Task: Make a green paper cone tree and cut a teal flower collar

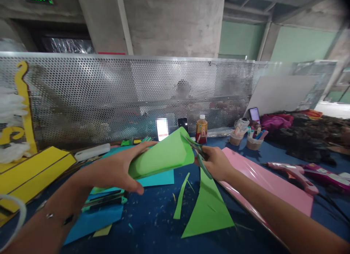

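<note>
A rolled piece of green paper [164,153], shaped like a cone, is held up over the table by my left hand [123,166], whose fingers and thumb wrap its narrower end. My right hand [214,161] grips a pair of scissors [203,162] with green handles. Their blades meet the wide, open edge of the cone; the tips are hard to make out. Below on the table lie a green triangular sheet [209,210] and a thin green strip [182,199].
Pink sheets [268,184] and a pink glue gun [292,172] lie on the right. Yellow boards [32,170] and blue sheets [95,221] are on the left. A drink bottle [201,130], phones and cups of tools [254,141] stand before a perforated metal screen [109,97].
</note>
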`<action>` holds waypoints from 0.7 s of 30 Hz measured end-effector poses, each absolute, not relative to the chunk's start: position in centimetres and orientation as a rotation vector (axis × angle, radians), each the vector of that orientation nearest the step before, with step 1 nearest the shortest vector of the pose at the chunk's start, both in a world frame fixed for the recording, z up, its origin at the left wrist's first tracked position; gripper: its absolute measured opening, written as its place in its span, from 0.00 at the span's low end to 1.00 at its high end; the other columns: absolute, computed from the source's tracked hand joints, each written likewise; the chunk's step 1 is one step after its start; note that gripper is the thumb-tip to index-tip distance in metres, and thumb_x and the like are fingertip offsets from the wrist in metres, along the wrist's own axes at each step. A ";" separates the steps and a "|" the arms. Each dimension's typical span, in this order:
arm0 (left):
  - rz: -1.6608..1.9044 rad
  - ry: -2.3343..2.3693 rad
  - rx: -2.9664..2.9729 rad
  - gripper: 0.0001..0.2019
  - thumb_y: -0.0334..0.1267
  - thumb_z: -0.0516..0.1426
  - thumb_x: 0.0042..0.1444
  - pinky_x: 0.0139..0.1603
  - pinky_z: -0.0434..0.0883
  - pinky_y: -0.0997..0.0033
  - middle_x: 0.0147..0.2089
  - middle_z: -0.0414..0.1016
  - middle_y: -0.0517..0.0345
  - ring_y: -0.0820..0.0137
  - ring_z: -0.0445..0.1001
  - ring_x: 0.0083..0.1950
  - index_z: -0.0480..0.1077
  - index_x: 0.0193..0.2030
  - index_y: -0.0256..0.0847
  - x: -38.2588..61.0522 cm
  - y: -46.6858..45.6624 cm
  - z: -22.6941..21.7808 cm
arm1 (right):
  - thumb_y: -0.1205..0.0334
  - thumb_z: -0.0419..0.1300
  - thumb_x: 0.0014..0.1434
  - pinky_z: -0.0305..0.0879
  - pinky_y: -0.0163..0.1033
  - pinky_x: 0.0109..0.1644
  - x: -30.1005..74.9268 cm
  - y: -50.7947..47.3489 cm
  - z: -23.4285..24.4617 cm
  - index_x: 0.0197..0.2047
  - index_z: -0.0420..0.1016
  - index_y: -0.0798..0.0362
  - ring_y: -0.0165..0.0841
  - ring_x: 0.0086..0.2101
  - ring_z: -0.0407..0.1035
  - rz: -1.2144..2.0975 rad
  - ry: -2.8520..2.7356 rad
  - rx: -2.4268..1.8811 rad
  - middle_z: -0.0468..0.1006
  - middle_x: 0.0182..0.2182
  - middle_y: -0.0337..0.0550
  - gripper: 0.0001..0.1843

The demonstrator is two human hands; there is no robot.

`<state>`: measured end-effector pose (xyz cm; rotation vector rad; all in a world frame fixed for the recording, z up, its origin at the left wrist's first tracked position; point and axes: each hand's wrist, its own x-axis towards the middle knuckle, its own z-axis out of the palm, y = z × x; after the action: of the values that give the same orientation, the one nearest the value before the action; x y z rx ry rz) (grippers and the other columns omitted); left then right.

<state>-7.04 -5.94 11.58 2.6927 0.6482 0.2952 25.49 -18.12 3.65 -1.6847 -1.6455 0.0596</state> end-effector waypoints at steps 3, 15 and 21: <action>0.410 0.689 2.772 0.50 0.53 0.67 0.52 0.55 0.74 0.54 0.66 0.70 0.44 0.47 0.75 0.58 0.48 0.78 0.52 -6.5 -7.0 11.7 | 0.45 0.64 0.57 0.47 0.36 0.27 25.6 -18.0 3.7 0.28 0.68 0.50 0.31 0.24 0.57 0.070 -1.606 -1.708 0.66 0.21 0.35 0.19; 0.394 0.555 2.709 0.43 0.45 0.63 0.54 0.46 0.75 0.67 0.62 0.73 0.47 0.57 0.77 0.52 0.51 0.75 0.45 -6.1 -7.3 10.9 | 0.42 0.64 0.58 0.52 0.37 0.30 25.6 -18.3 4.3 0.30 0.68 0.51 0.31 0.26 0.58 0.081 -1.683 -1.594 0.68 0.24 0.36 0.21; 0.242 0.500 2.498 0.44 0.43 0.63 0.57 0.30 0.71 0.75 0.43 0.82 0.53 0.65 0.79 0.34 0.47 0.76 0.39 -7.5 -6.3 10.2 | 0.35 0.62 0.58 0.44 0.38 0.27 25.8 -18.4 4.5 0.21 0.68 0.51 0.29 0.22 0.50 -0.025 -1.649 -1.680 0.59 0.17 0.35 0.28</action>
<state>-7.53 -6.29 10.21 2.4984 0.4998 0.2423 25.82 -18.44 4.50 -1.6796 -1.6487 -0.0248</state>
